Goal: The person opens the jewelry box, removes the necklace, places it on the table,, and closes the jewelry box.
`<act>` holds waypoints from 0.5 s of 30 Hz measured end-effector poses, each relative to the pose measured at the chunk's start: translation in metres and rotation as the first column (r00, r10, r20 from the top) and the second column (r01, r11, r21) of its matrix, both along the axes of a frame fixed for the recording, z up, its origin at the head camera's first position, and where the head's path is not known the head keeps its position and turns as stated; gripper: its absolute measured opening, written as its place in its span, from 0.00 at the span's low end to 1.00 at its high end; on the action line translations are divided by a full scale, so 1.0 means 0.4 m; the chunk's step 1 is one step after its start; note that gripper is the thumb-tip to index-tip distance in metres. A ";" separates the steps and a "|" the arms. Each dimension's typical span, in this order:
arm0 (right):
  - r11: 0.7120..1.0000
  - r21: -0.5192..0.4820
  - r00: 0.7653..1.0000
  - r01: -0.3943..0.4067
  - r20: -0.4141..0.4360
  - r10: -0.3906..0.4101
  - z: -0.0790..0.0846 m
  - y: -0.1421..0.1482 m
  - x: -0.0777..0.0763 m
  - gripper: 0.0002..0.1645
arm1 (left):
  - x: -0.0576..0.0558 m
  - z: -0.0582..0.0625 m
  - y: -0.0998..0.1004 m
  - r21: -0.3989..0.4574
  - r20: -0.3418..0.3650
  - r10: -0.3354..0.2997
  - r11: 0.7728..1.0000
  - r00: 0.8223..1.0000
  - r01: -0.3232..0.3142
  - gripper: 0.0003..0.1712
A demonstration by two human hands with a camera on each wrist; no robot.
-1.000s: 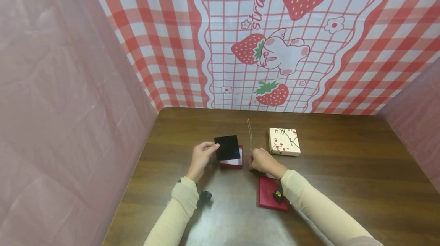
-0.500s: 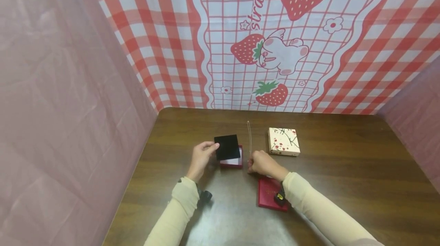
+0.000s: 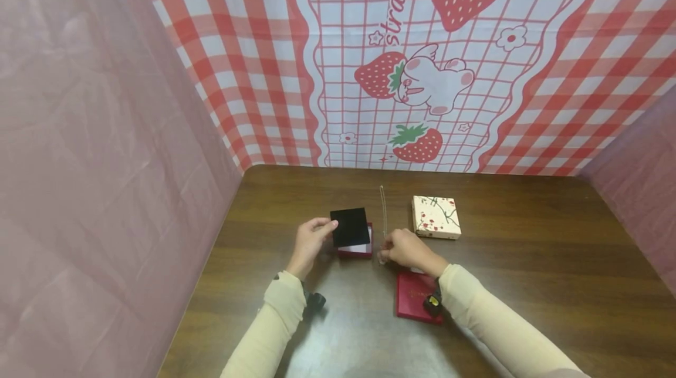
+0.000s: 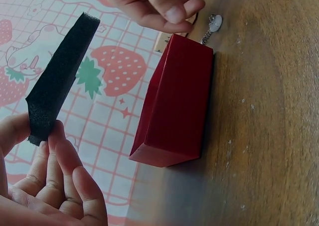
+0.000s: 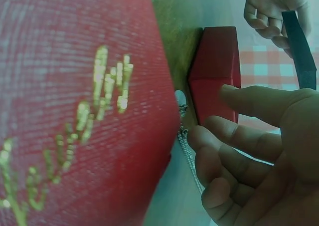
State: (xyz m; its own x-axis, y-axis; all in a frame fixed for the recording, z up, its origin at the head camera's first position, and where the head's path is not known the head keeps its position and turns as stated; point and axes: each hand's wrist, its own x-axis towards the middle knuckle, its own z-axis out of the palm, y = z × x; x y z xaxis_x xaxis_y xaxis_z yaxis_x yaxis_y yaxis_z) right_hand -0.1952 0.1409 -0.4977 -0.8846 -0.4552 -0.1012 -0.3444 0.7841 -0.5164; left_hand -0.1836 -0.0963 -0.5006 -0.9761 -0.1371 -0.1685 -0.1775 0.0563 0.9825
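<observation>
Between thumb and fingers, my left hand (image 3: 310, 240) pinches a black foam box insert (image 3: 350, 226) by its left edge, tilted above an open red box (image 4: 182, 101). Part of the box's white inside shows below the insert in the head view. To the right of the box, a thin chain necklace (image 3: 384, 208) lies stretched out away from me on the table. Its pale pendant (image 4: 215, 23) rests at the near end. My right hand (image 3: 406, 247) hovers over that end, fingers loosely bent and thumb apart from them, with nothing held in the right wrist view.
A red lid with gold lettering (image 3: 412, 296) lies under my right wrist. Behind my right hand stands a cream box with a floral print (image 3: 436, 216). The brown wooden table (image 3: 528, 249) ends at a strawberry-print cloth (image 3: 422, 84) at the back.
My right hand has shifted slightly toward me and its fingers have loosened, so the pendant now shows beneath them. The left hand and insert have barely moved.
</observation>
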 end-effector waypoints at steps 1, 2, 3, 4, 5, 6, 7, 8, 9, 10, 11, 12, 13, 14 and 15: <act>1.000 -0.003 1.000 -0.003 -0.005 0.003 0.003 0.001 0.000 0.09 | 0.001 0.001 0.000 0.000 -0.003 -0.001 1.000 1.000 0.001 0.20; 1.000 -0.009 1.000 -0.008 -0.008 0.008 0.006 0.001 -0.001 0.09 | 0.001 0.001 0.000 0.000 -0.003 -0.002 1.000 1.000 0.002 0.20; 1.000 -0.016 1.000 -0.013 -0.011 0.013 0.009 0.002 -0.001 0.09 | 0.001 0.001 0.000 -0.002 -0.002 -0.002 1.000 1.000 0.002 0.20; 1.000 -0.024 1.000 -0.016 -0.012 0.015 0.011 0.002 -0.001 0.10 | 0.002 0.001 -0.001 -0.003 0.001 -0.002 1.000 1.000 0.002 0.20; 0.999 -0.026 1.000 -0.020 -0.016 0.019 0.012 0.002 -0.001 0.10 | 0.002 0.001 -0.001 -0.003 0.004 -0.003 1.000 1.000 0.003 0.20; 0.999 -0.028 1.000 -0.016 -0.010 0.016 0.013 0.003 -0.002 0.10 | 0.002 0.001 -0.001 -0.004 0.007 -0.004 1.000 1.000 0.004 0.20; 0.999 -0.029 1.000 -0.019 -0.010 0.018 0.013 0.003 -0.002 0.11 | 0.003 0.002 -0.002 -0.003 0.010 -0.003 1.000 1.000 0.003 0.20; 0.999 -0.034 1.000 -0.017 -0.004 0.017 0.013 0.002 -0.002 0.11 | 0.003 0.000 -0.002 -0.003 0.013 -0.004 1.000 1.000 0.004 0.20; 0.999 -0.039 1.000 -0.017 0.000 0.017 0.014 0.002 -0.002 0.11 | 0.004 0.000 -0.002 -0.003 0.013 -0.004 1.000 1.000 0.004 0.20; 0.999 -0.041 1.000 -0.020 -0.001 0.019 0.014 0.002 -0.002 0.11 | 0.003 -0.001 -0.003 0.000 0.014 -0.005 1.000 1.000 0.005 0.20; 0.999 -0.041 1.000 -0.024 -0.004 0.023 0.014 0.002 -0.002 0.11 | 0.004 0.000 -0.003 0.001 0.013 -0.006 1.000 1.000 0.006 0.19; 0.999 -0.042 1.000 -0.023 -0.001 0.023 0.014 0.002 -0.002 0.11 | 0.004 -0.001 -0.004 0.001 0.013 -0.005 1.000 1.000 0.005 0.19; 0.999 -0.045 1.000 -0.023 0.003 0.023 0.015 0.002 -0.001 0.11 | 0.004 -0.001 -0.004 0.004 0.013 -0.004 1.000 1.000 0.004 0.19; 0.999 -0.048 1.000 -0.022 0.007 0.022 0.015 0.001 -0.001 0.11 | 0.004 -0.001 -0.004 0.004 0.013 -0.005 1.000 1.000 0.005 0.19; 0.998 -0.051 1.000 -0.021 0.008 0.021 0.015 0.001 -0.001 0.11 | 0.004 -0.001 -0.004 0.006 0.014 -0.004 1.000 1.000 0.004 0.19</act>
